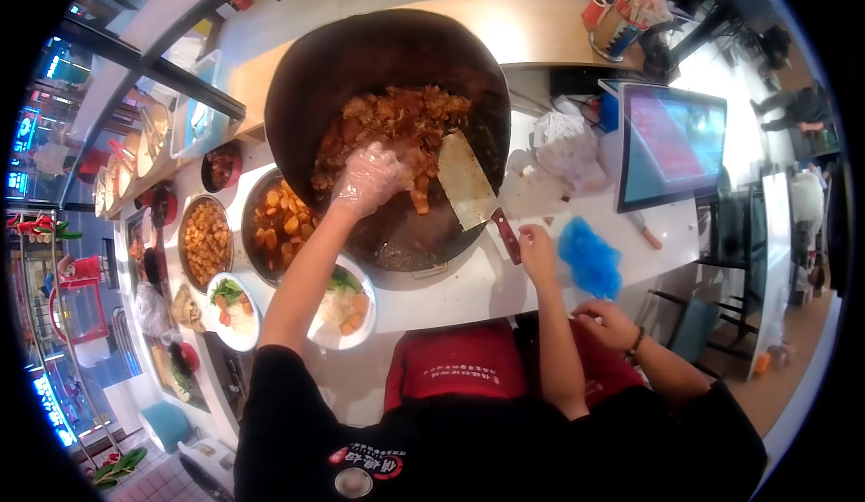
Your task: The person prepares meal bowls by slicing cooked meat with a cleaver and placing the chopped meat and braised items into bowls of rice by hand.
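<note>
A transparent plastic glove covers my left hand [371, 176], whose fingers are closed on the dark braised meat [410, 110] in a large deep pot [293, 96]. The fingertips are partly hidden by the meat. A wide cleaver [467, 185] lies with its blade inside the pot and its red-brown handle across the near right rim. My right hand [538, 254] is bare and curled closed right beside that handle. Nearly all of the handle shows, so I cannot tell whether my fingers grip it. Under my left forearm stands a plate [365, 333] with pale food, greens and brown pieces.
Another plate [232, 326], a bowl of brown cubes [205, 241] and a pan of reddish stew [279, 218] stand left. At right are blue plastic [590, 259], a knife [645, 232], a screen [671, 146] and a co-worker's hand [608, 324] with a bracelet.
</note>
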A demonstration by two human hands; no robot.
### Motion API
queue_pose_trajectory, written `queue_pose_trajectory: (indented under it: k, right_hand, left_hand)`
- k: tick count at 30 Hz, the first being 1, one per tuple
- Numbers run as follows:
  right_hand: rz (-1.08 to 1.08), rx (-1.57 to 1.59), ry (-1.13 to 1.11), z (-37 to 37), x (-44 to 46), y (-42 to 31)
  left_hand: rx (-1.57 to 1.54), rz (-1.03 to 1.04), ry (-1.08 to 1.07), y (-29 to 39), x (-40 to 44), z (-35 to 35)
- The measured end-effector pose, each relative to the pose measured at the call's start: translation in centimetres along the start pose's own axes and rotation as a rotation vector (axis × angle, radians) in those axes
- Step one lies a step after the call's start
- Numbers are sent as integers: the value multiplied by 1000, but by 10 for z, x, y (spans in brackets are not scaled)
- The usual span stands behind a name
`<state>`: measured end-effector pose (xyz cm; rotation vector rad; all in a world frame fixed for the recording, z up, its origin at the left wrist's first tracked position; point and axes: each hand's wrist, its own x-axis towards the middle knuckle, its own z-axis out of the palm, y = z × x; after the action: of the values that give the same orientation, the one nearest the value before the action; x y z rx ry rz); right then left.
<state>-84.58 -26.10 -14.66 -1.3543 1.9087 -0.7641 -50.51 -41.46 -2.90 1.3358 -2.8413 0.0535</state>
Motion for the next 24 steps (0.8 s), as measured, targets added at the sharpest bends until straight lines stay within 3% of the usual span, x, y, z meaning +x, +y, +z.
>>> queue_pose_trajectory:
  k: [1, 5, 8, 10, 11, 12, 16, 18, 22, 24]
  right_hand:
    - [-3, -3, 6, -1, -1, 1]
    - [-5, 69, 38, 8, -11, 13]
    - [-35, 128, 76, 16, -14, 33]
    - [-69, 142, 67, 18, -16, 36]
    - [16, 206, 60, 17, -18, 32]
    - [104, 270, 55, 19, -18, 29]
    - [174, 285, -35, 18, -16, 23]
    - [44, -21, 153, 13, -22, 11]
    - [-34, -319, 148, 34, -9, 23]
    - [-40, -355, 96, 40, 0, 30]
  left_hand:
    - [-48, -11, 103, -3, 0, 8]
    - [-165, -179, 100, -12, -6, 5]
    - [-604, -648, 557, -29, -25, -5]
    - [-805, -1011, 536, -56, -62, -2]
    - [-766, -958, 540, -60, -83, -25]
    - [-647, -1025, 390, -75, -108, -24]
    - [-536, -1093, 428, -104, -206, 25]
    - [-499, -1118, 369, -108, -238, 51]
    - [-309, -1127, -26, -122, -264, 103]
    - [-681, -1364, 28, -102, -230, 67]
